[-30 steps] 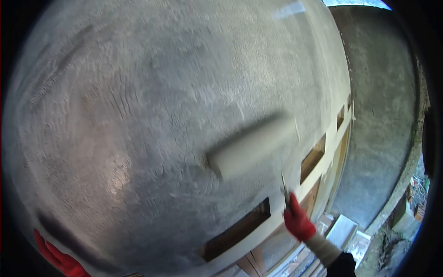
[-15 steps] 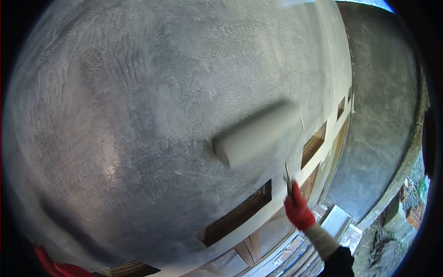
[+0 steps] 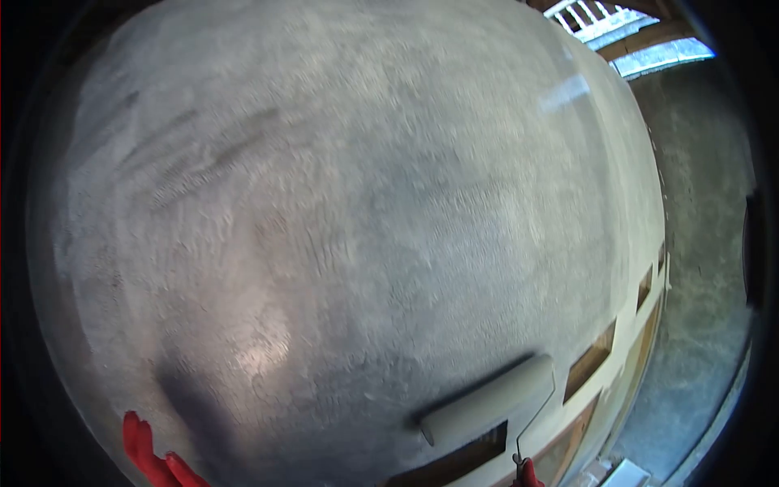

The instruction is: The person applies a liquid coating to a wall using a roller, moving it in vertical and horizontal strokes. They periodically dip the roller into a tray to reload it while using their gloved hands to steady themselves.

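Observation:
A paint roller (image 3: 491, 399) with a long pale grey sleeve lies against the plastered wall (image 3: 365, 203), close above a dark rectangular opening (image 3: 458, 456). Its bent wire frame runs down to my right hand (image 3: 530, 474), in a red glove and closed round the handle; the frame's lower edge cuts off most of that hand. At the bottom left shows my left hand (image 3: 154, 458), also red-gloved, with fingers stretched out and apart and nothing in them. The wall near it carries a dark shadow.
Wet-looking grey coating with ridges covers the wall. More rectangular openings (image 3: 590, 361) follow along its lower right. A second grey wall (image 3: 706, 243) stands at the right, under roof beams and a bright gap (image 3: 661, 57). A pale tray (image 3: 626, 474) sits low at the right.
The view has tilted upward, showing more wall and the roof. The roller and my right hand now sit lower in view. More of my left hand shows.

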`<action>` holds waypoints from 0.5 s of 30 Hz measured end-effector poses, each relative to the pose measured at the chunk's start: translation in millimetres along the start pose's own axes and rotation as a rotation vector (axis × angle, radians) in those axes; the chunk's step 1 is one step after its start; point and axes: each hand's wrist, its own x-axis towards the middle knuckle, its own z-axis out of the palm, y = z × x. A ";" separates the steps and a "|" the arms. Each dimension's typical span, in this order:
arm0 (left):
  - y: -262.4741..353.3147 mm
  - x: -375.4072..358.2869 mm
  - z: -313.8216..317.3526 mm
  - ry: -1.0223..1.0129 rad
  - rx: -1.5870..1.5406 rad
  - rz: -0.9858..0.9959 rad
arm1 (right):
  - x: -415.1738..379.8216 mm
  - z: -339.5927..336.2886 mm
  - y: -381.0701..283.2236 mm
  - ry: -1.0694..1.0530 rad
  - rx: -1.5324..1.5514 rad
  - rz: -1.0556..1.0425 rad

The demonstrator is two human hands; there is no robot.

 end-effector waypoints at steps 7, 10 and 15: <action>12.8 2.6 45.0 -0.068 -0.305 -0.057 | 236.7 -65.7 -123.7 0.253 0.070 -0.195; 24.1 9.2 51.6 -0.102 -0.346 -0.012 | 321.9 -91.0 -190.9 0.356 0.051 -0.399; -1.4 9.8 46.6 -0.045 -0.222 0.084 | 391.5 -82.1 -201.5 0.498 0.206 -0.616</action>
